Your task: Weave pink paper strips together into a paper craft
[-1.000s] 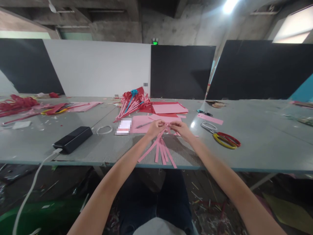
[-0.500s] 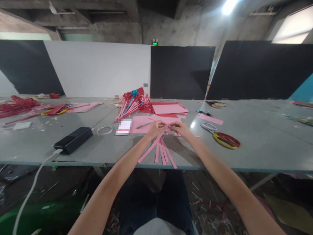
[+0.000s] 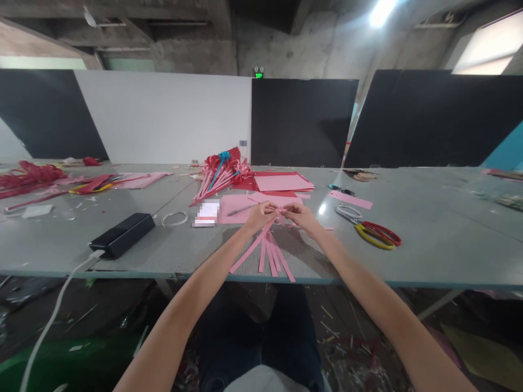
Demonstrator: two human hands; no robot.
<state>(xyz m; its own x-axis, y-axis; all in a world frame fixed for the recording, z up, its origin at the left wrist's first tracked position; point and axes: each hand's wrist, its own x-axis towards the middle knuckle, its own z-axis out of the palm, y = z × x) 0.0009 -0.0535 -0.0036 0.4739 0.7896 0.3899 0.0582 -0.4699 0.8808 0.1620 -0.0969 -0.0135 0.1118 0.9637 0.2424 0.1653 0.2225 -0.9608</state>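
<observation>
Left hand (image 3: 260, 215), right hand (image 3: 300, 215): each grip pinched closed on pink paper strips (image 3: 268, 251), fanning toward near edge of surface (image 3: 445, 234).

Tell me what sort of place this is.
Probably a craft workshop: narrow pink paper-like strips fan out on a long, flat grey table, red-and-yellow-handled metal scissors lie nearby, and a rough grey concrete wall suggests an industrial building.

Walled in rough grey concrete (image 3: 294, 51) beneath grey concrete beams (image 3: 219, 22), lit by a glaring white lamp (image 3: 383, 13) and, probably, a bright slanted window (image 3: 492, 44). Furnished with a long grey table (image 3: 441, 234), backed by a white panel (image 3: 171, 117) and black panels (image 3: 304, 120). Ends below in a dark, scrap-strewn floor (image 3: 347, 345).
</observation>
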